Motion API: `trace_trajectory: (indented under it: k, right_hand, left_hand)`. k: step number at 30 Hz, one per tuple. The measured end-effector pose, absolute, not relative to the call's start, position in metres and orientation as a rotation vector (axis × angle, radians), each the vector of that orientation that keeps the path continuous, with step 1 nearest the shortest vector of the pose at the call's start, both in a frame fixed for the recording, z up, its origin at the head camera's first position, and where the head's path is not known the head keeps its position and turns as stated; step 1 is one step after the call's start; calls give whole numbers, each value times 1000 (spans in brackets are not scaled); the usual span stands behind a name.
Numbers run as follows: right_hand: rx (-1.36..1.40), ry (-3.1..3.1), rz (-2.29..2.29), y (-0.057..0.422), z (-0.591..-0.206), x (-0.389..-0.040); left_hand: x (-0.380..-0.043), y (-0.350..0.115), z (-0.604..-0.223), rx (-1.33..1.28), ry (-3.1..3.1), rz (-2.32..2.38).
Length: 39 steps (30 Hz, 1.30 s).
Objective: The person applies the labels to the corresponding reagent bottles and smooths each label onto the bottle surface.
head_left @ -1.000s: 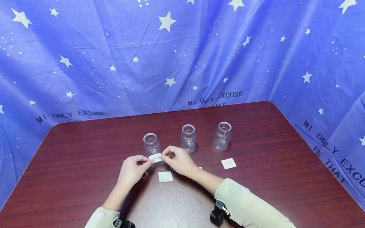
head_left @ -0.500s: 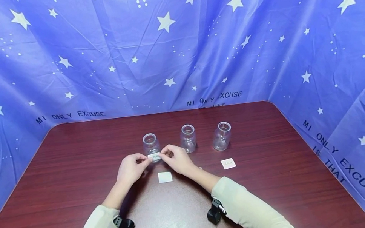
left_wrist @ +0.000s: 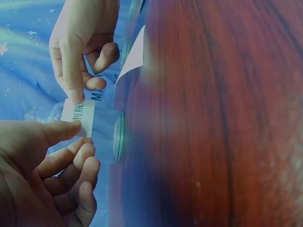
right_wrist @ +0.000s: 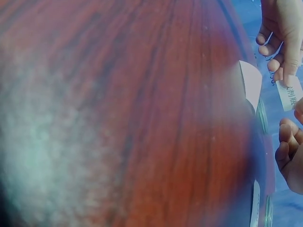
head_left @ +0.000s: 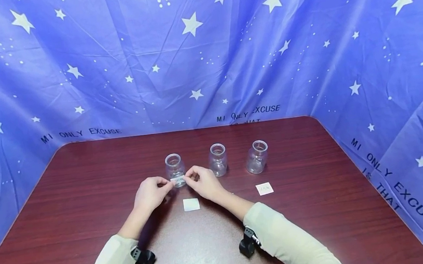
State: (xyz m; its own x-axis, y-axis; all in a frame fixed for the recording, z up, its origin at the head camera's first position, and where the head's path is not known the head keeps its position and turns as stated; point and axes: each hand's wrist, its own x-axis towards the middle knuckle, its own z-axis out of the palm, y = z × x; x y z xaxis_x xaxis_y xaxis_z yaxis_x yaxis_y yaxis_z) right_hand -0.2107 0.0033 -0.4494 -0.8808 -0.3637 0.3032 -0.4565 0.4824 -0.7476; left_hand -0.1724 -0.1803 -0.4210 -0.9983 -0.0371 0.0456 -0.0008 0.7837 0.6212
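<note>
My left hand (head_left: 152, 194) pinches the left end of a small white paper label (head_left: 178, 179), and my right hand (head_left: 207, 183) pinches its right end. Dark printed characters show on the label (left_wrist: 86, 113) in the left wrist view. Just behind it stands a clear glass jar (head_left: 174, 164), the leftmost of three, upright and without a lid. Whether the label touches the glass I cannot tell. In the right wrist view, the right hand (right_wrist: 291, 153) is partly cut off by the frame edge, below the label (right_wrist: 289, 93).
The middle jar (head_left: 218, 159) stands behind my right hand, and the right jar (head_left: 257, 157) is farther right. A blank-looking white slip (head_left: 191, 204) lies nearer me. Another printed label (head_left: 264, 188) lies in front of the right jar. A starry blue curtain (head_left: 169, 44) surrounds the dark red table (head_left: 94, 177).
Both hands have moved slightly away from me with the label, bringing it up in front of the left jar. The label now looks tilted more upright and narrower. Jars stay put.
</note>
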Motion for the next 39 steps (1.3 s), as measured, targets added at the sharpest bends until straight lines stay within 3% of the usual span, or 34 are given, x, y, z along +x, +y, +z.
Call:
trace_trajectory:
  k: [18, 39]
  right_hand:
    - [646, -2584, 1420, 6, -448, -212]
    - [699, -2639, 1584, -7, -447, -211]
  left_hand:
    - [-176, -187, -420, 97, -2887, -1199]
    - [-184, -184, -430, -88, -2766, -1511]
